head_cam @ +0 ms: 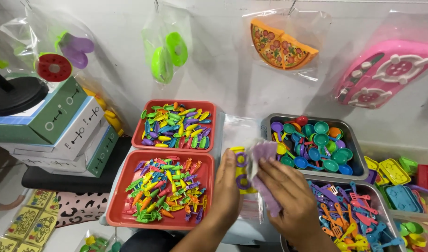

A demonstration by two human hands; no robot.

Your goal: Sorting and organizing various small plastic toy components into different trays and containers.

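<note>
My left hand (225, 189) holds a clear plastic bag (244, 163) with a yellow and purple toy piece inside it. My right hand (291, 196) grips a purple toy piece (265, 151) at the bag's mouth, with part of it hidden by my fingers. Both hands work over a stack of clear bags (237, 128) lying between the trays. Just left of my left hand sits a red tray (118, 198) of small toy carrots and vegetables.
A second red tray (213, 109) of colourful toy vegetables sits behind. At right, a metal tray (354, 151) holds toy pans and spoons, another metal tray (379, 200) holds toy utensils. Bagged toys hang on the wall (232, 70). Green and white boxes (60, 126) are stacked at left.
</note>
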